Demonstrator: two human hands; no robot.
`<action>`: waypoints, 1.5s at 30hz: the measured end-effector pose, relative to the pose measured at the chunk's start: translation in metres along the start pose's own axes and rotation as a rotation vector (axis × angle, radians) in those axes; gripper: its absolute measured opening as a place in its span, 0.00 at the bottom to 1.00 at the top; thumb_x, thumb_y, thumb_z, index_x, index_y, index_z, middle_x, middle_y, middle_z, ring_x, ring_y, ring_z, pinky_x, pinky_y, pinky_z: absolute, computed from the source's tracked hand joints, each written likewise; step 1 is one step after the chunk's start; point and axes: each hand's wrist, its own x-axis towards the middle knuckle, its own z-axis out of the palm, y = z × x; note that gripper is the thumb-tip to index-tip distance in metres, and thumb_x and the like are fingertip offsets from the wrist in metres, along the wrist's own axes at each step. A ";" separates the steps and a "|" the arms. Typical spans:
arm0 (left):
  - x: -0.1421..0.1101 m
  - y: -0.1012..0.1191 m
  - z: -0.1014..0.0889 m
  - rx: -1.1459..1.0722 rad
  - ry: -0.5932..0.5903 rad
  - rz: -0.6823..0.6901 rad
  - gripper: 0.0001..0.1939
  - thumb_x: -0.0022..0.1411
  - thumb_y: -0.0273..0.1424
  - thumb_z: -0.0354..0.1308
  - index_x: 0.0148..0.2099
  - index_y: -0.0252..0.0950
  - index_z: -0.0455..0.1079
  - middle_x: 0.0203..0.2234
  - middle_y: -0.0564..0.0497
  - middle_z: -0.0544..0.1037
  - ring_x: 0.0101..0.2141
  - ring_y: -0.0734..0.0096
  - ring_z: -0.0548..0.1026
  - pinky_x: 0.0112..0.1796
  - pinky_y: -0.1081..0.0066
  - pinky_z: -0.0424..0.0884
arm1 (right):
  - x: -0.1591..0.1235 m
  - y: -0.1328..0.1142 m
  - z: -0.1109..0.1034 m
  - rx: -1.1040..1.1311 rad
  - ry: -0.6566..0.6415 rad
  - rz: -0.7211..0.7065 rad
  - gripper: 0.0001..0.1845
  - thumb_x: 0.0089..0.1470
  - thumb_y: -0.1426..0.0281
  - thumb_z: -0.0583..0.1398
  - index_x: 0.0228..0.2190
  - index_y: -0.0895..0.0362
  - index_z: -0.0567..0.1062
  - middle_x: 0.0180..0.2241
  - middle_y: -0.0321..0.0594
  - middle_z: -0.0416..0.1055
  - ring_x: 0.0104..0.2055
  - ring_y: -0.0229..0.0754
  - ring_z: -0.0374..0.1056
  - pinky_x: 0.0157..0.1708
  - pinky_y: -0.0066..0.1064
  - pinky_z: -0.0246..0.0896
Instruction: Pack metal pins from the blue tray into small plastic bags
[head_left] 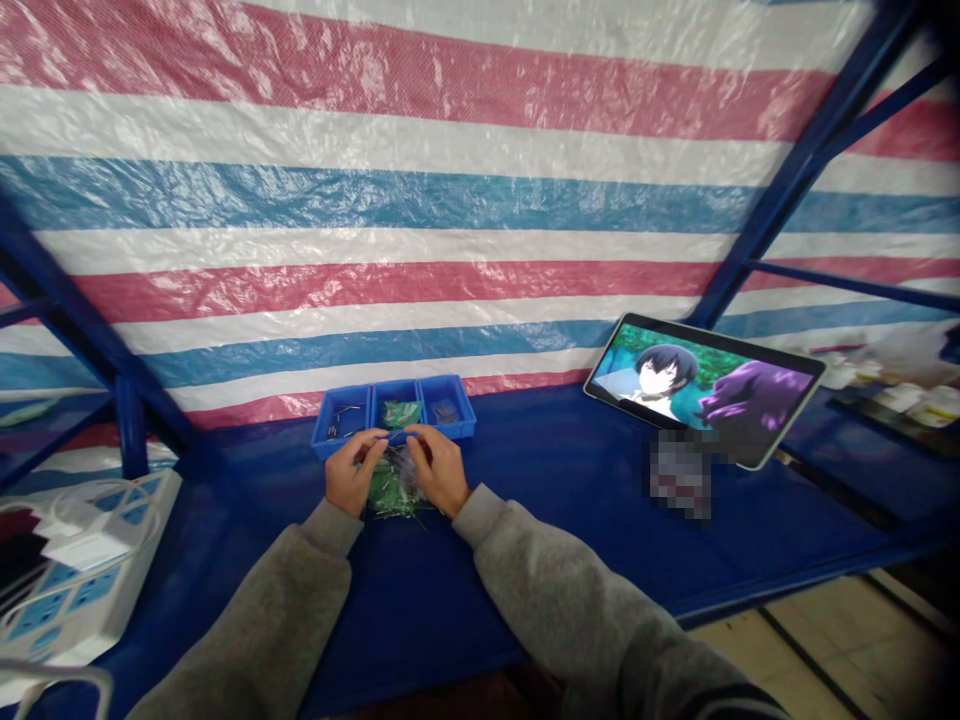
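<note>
From the head camera you see two hands, both yours: your left hand (pixel 351 473) and your right hand (pixel 440 468), close together just in front of one blue plastic tray (pixel 331 430) with three compartments. Both curl inward, fingertips (pixel 377 436) nearly meeting above one loose heap of thin metal pins (pixel 393 508), mixed with green bits and clear plastic, on the blue tabletop (pixel 570 510). Something slim seems to sit between your fingers, but it's too small to say what it is or how firm your grip is. In the tray, the left compartment holds a few bent metal pieces (pixel 343 415), the middle one a green packet (pixel 400 412), the right one a small dark clump (pixel 444 410). Off to your right, one tablet (pixel 705 392) shows an animated scene, one blurred patch (pixel 679 475) just below it. To your left lies one white-and-blue power strip (pixel 82 570). Behind it all hangs a striped tarp (pixel 375 200) on a blue steel frame (pixel 814 140)
</note>
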 end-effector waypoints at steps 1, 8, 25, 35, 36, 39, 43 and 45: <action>0.000 0.000 0.000 -0.018 0.003 -0.016 0.11 0.58 0.36 0.55 0.40 0.35 0.71 0.24 0.53 0.74 0.24 0.74 0.72 0.28 0.75 0.68 | 0.000 -0.001 0.000 0.005 -0.007 -0.002 0.14 0.60 0.68 0.50 0.42 0.57 0.71 0.39 0.42 0.73 0.40 0.40 0.69 0.43 0.29 0.61; -0.002 0.001 0.002 -0.048 -0.028 -0.027 0.10 0.58 0.35 0.55 0.40 0.36 0.69 0.16 0.59 0.66 0.18 0.78 0.66 0.22 0.78 0.63 | 0.000 -0.002 -0.001 0.035 -0.082 -0.043 0.13 0.59 0.69 0.51 0.41 0.57 0.72 0.37 0.42 0.73 0.38 0.39 0.69 0.42 0.29 0.61; 0.005 0.007 0.002 -0.242 -0.002 -0.149 0.10 0.51 0.35 0.62 0.34 0.33 0.75 0.25 0.51 0.76 0.18 0.78 0.67 0.20 0.76 0.66 | 0.000 0.001 0.000 0.053 -0.038 0.022 0.15 0.60 0.65 0.49 0.32 0.57 0.73 0.29 0.39 0.72 0.32 0.37 0.67 0.36 0.27 0.59; 0.004 0.012 0.004 -0.435 0.026 -0.153 0.11 0.61 0.38 0.52 0.35 0.35 0.59 0.33 0.46 0.77 0.30 0.70 0.74 0.25 0.73 0.70 | 0.000 0.001 0.002 0.024 -0.057 0.018 0.17 0.61 0.66 0.47 0.34 0.57 0.74 0.32 0.41 0.74 0.35 0.40 0.68 0.38 0.28 0.60; 0.003 0.011 0.003 -0.405 0.024 -0.138 0.11 0.61 0.38 0.52 0.35 0.35 0.59 0.32 0.47 0.77 0.28 0.71 0.74 0.26 0.73 0.70 | 0.000 0.001 0.002 0.027 -0.053 0.019 0.17 0.61 0.66 0.47 0.35 0.57 0.74 0.33 0.41 0.74 0.35 0.40 0.68 0.38 0.28 0.60; 0.001 0.008 0.001 -0.203 0.013 -0.060 0.10 0.61 0.37 0.52 0.37 0.34 0.65 0.28 0.50 0.77 0.24 0.74 0.72 0.28 0.73 0.70 | 0.001 -0.002 0.000 0.045 -0.034 0.014 0.16 0.61 0.67 0.48 0.35 0.57 0.74 0.33 0.41 0.74 0.36 0.39 0.68 0.39 0.28 0.60; 0.000 0.006 -0.002 0.085 -0.003 0.110 0.09 0.58 0.35 0.55 0.38 0.36 0.73 0.32 0.49 0.78 0.33 0.68 0.75 0.38 0.68 0.70 | 0.002 -0.003 -0.002 0.056 -0.008 0.023 0.15 0.61 0.67 0.48 0.35 0.57 0.74 0.33 0.41 0.74 0.37 0.40 0.69 0.40 0.29 0.60; 0.001 0.005 -0.003 0.134 -0.005 0.174 0.10 0.59 0.34 0.55 0.38 0.37 0.74 0.33 0.48 0.78 0.36 0.66 0.75 0.41 0.67 0.69 | 0.002 -0.003 -0.001 0.055 -0.002 0.033 0.16 0.61 0.67 0.48 0.35 0.57 0.74 0.34 0.42 0.74 0.37 0.40 0.69 0.41 0.29 0.60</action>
